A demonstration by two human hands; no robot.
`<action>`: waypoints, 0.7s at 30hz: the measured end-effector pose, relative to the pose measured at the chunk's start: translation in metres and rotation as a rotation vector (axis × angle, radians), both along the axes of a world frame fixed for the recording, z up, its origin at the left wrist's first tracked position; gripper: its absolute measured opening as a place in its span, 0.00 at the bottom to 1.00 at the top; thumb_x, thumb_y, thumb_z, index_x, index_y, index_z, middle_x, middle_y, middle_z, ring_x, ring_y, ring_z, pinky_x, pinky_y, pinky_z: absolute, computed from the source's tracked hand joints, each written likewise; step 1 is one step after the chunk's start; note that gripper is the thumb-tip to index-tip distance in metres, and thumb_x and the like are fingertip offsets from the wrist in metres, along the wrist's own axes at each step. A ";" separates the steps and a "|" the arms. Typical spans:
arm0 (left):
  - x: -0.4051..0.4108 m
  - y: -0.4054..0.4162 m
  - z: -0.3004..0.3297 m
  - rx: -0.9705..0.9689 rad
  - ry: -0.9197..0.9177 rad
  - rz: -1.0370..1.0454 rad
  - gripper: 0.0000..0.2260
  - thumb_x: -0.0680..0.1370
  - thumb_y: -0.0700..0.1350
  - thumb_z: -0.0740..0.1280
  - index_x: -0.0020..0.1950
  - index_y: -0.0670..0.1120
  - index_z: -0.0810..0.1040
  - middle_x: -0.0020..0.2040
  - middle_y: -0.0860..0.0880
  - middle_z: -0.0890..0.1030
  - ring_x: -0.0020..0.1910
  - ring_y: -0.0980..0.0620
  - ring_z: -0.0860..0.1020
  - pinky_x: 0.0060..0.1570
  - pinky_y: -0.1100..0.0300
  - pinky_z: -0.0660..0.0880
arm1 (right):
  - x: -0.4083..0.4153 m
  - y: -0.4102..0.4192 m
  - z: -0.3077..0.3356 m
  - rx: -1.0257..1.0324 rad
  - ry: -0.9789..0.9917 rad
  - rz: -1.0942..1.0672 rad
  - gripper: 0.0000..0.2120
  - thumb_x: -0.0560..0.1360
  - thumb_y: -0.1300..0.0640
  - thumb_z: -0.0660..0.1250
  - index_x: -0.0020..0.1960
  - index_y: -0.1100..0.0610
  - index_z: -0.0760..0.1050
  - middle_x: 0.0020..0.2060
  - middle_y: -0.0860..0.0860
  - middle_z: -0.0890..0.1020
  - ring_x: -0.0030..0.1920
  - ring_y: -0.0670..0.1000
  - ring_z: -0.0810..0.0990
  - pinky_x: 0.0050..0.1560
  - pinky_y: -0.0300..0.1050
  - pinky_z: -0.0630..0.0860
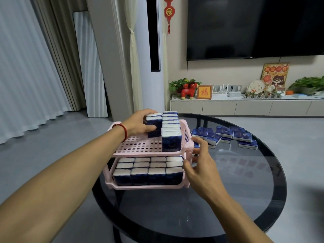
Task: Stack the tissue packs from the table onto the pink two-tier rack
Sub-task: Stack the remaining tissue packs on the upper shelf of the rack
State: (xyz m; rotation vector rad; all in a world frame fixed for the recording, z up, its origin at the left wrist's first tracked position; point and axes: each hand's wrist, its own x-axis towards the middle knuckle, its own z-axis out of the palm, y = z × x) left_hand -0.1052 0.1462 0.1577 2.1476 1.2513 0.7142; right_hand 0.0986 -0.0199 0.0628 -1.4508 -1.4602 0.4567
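Observation:
The pink two-tier rack (140, 146) stands on the left part of a round dark glass table (245, 181). Its lower tier is packed with several upright blue-and-white tissue packs (148, 170). On the upper tier a row of packs (171, 130) stands along the right side. My left hand (138, 126) grips two packs (154, 125) upright on the upper tier, left of that row. My right hand (199, 163) touches the rack's right side, fingers relaxed and holding nothing. Several loose packs (231, 135) lie on the table to the right of the rack.
Beyond the table stand a low cabinet (245, 106) with plants, frames and ornaments, a wall television (254, 27), and a tall white floor-standing unit (150, 55). Curtains (31, 67) hang on the left. Grey floor surrounds the table.

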 end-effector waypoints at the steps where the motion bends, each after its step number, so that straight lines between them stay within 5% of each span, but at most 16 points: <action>1: 0.001 0.002 -0.001 0.012 0.006 -0.003 0.25 0.78 0.35 0.72 0.74 0.47 0.73 0.58 0.54 0.78 0.59 0.51 0.77 0.49 0.66 0.75 | 0.000 0.000 0.000 -0.002 -0.003 -0.001 0.29 0.79 0.58 0.65 0.71 0.37 0.57 0.56 0.41 0.78 0.47 0.44 0.81 0.50 0.52 0.82; 9: -0.004 0.017 -0.006 0.012 0.160 -0.018 0.39 0.72 0.39 0.78 0.80 0.53 0.65 0.71 0.51 0.76 0.69 0.49 0.75 0.71 0.48 0.73 | -0.001 -0.001 0.001 -0.026 -0.018 -0.001 0.31 0.79 0.59 0.66 0.72 0.37 0.55 0.53 0.41 0.78 0.46 0.47 0.82 0.48 0.55 0.83; 15: -0.001 0.019 -0.015 0.090 0.101 0.020 0.35 0.71 0.40 0.79 0.74 0.56 0.71 0.68 0.52 0.78 0.67 0.48 0.77 0.69 0.44 0.75 | -0.002 -0.002 0.002 -0.035 -0.043 0.009 0.32 0.79 0.60 0.65 0.74 0.40 0.54 0.53 0.43 0.80 0.44 0.45 0.82 0.47 0.50 0.82; 21: -0.003 0.018 -0.013 -0.038 0.054 0.014 0.51 0.71 0.41 0.80 0.83 0.59 0.50 0.70 0.46 0.77 0.65 0.46 0.79 0.65 0.47 0.78 | -0.003 -0.002 0.003 -0.045 -0.043 0.014 0.32 0.79 0.61 0.66 0.75 0.41 0.54 0.53 0.44 0.80 0.45 0.43 0.81 0.43 0.43 0.80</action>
